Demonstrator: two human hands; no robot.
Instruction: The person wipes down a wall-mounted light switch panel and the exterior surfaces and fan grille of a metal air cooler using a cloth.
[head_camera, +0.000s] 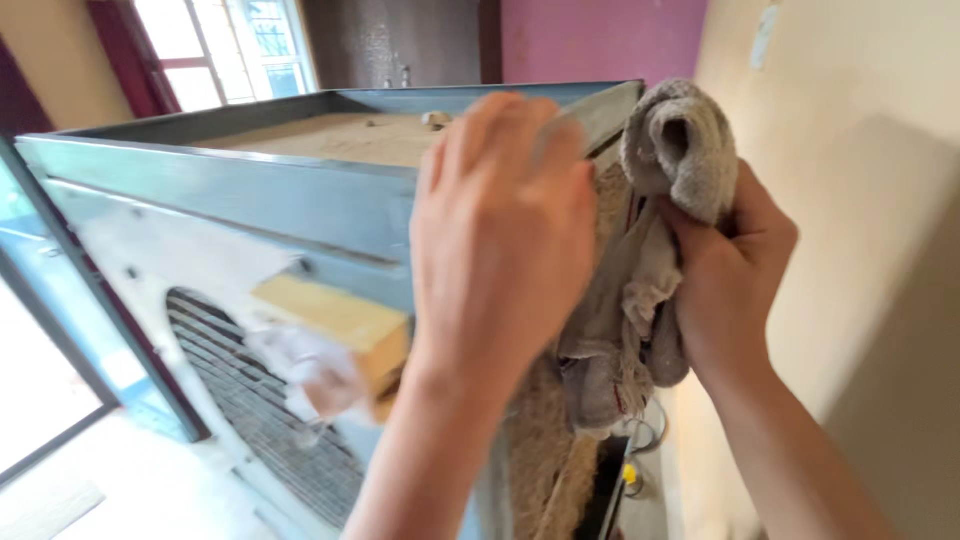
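A grey cloth (640, 290) is gripped in the right hand (730, 270) and pressed against the side of a metal air cooler (250, 190), just under its top right corner. The fingers of that hand are closed firmly around the bunched middle of the cloth — nothing else is held. The left hand (500, 240) is laid over the upper corner of the cooler, fingers curled on the rim; it seems to be steadying the cabinet, though whether the edge is actually clasped or only rested on cannot be told.

The step in hand is judged to be a wiping of the cooler's side panel, where a brown fibrous pad (545, 460) is seen. For the next move, a steady stroke along that panel would be called for, with the cabinet braced from the top.

The cloth hangs with its long axis roughly vertical — one folded end is pushed up above the rim, the loose end droops down along the pad. The cooler's round front grille (250, 410) faces left, toward a bright window (220, 50).
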